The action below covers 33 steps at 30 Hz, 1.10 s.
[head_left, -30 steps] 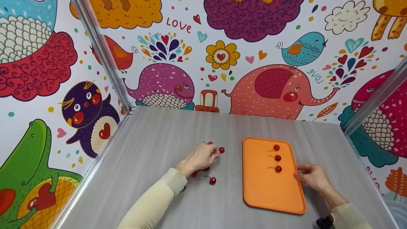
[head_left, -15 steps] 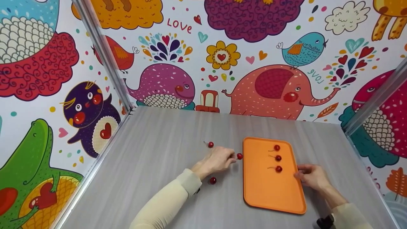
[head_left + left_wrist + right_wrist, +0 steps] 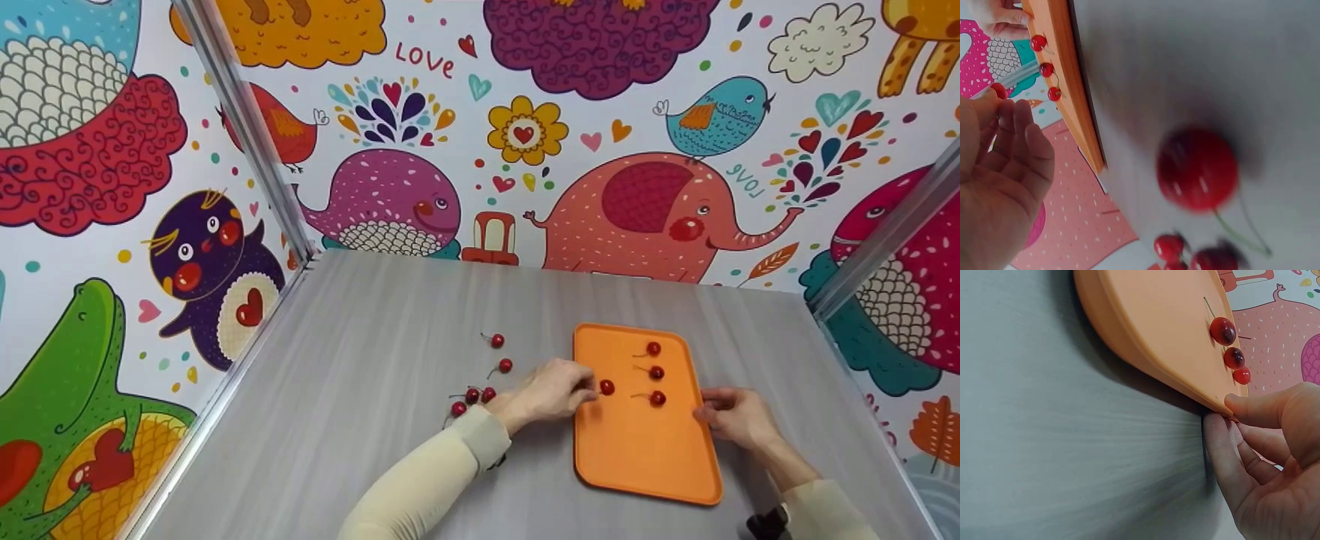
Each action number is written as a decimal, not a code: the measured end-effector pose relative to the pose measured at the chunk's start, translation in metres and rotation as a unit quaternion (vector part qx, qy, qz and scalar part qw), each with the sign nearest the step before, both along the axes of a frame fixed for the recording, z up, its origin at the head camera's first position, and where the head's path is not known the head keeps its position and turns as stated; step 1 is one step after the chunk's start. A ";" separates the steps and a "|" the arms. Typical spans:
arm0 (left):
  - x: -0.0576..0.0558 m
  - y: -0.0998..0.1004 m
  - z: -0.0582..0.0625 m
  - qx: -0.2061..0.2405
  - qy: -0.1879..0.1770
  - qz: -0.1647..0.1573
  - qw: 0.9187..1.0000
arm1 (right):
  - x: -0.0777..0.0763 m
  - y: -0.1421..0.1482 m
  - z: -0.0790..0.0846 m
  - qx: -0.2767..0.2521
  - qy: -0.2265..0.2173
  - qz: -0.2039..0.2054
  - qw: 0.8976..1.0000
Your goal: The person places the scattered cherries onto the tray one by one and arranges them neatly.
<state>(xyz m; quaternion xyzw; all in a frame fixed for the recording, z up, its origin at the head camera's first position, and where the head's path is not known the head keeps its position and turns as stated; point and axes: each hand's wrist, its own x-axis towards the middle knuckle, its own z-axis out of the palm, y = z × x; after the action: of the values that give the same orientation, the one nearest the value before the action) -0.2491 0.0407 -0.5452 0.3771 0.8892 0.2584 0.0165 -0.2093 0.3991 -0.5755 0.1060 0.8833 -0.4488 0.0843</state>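
Observation:
My left hand (image 3: 553,391) reaches over the left edge of the orange tray (image 3: 637,457). Its fingertips pinch a red cherry (image 3: 607,387) by the stem, and the fruit hangs close over the tray. The left wrist view shows this cherry (image 3: 999,90) just past the thumb and fingers. In a column on the tray lie three cherries (image 3: 656,373), their stems pointing left. My right hand (image 3: 739,418) grips the tray's right rim, thumb on top and fingers beneath, as the right wrist view shows at the rim (image 3: 1185,395).
Left of the tray, several loose cherries (image 3: 472,395) lie on the grey table (image 3: 375,337), some clustered beside the left wrist. One cherry (image 3: 1197,169) sits very near the left wrist camera. Printed panels (image 3: 465,187) with metal posts (image 3: 259,142) enclose the table.
My left hand has carried the pinched cherry rightward from the loose group to over the tray. The loose cherries behind it have come into view. The right hand stays on the rim.

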 end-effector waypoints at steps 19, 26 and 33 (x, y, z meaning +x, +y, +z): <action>0.012 0.060 -0.010 -0.012 -0.046 -0.003 0.999 | -0.002 0.002 0.002 -0.009 -0.007 0.001 1.000; 0.016 0.083 -0.010 -0.081 -0.033 -0.006 0.996 | -0.001 0.002 0.002 -0.010 0.002 0.004 1.000; 0.016 0.099 -0.008 -0.122 -0.054 0.015 0.991 | -0.003 0.001 0.002 -0.007 -0.004 0.011 1.000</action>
<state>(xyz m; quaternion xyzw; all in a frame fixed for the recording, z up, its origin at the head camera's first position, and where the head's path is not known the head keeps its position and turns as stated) -0.2330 0.1401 -0.5533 0.3445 0.9176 0.1676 0.1062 -0.2121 0.3999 -0.5739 0.0975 0.8809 -0.4537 0.0933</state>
